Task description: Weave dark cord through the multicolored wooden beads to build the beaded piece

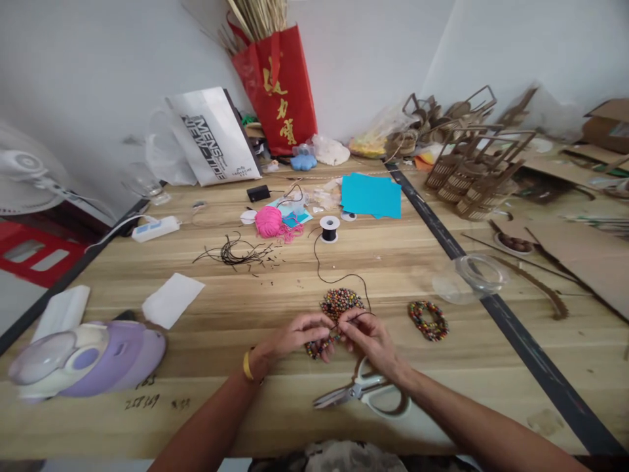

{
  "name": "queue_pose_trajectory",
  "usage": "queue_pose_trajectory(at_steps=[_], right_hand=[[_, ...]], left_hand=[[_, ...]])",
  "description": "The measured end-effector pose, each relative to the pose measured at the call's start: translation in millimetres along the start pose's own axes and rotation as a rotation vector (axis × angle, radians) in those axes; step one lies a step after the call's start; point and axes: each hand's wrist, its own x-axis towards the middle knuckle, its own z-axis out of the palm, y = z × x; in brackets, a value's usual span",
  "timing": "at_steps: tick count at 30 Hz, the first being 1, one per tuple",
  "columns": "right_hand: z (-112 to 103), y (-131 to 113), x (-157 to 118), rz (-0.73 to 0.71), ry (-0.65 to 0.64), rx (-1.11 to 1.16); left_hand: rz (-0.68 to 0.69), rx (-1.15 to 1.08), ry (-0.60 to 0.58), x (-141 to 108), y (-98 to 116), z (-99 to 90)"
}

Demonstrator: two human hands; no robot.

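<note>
My left hand (pixel 307 331) is closed around part of a strand of multicoloured beads (pixel 314 349) and pinches at the black cord. Beside it, my right hand (pixel 366 333) pinches the black cord (pixel 366 288), close to the left fingertips. The cord runs back to a white spool wound with black (pixel 329 229). Just behind the hands lies a heap of coloured beads (pixel 343 301). White-handled scissors (pixel 361 391) rest under and in front of my right hand, and a coiled bead loop (pixel 428 321) lies to the right.
Black cord pieces (pixel 236 251), pink yarn (pixel 269 221) and blue sheets (pixel 371 195) lie farther back. A purple-and-white device (pixel 113 357) and white paper (pixel 173 300) are at left. Clear plastic containers (pixel 479 274), woven baskets (pixel 472 183) and cardboard (pixel 584 255) are at right.
</note>
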Motion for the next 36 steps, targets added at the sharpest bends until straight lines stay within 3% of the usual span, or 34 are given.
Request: queue_pose_trajectory(at_steps=[6,21,27,36], right_hand=[[0.6,4.0,1.7,0.045,0.020,0.006],[0.3,0.9,4.7,0.077,-0.013,0.027],[1.3,-1.6,4.1,0.089,-0.026,0.033],[0.3,0.1,4.6,0.081,-0.022,0.021]], left_hand=[[0.041,0.033,0.094,5.7,-4.5,5.3],[0.111,0.203,0.180,8.1,-7.9,-0.8],[0.073,0.147,0.199,8.1,-10.0,1.3],[0.150,0.179,0.266,9.2,-8.9,1.1]])
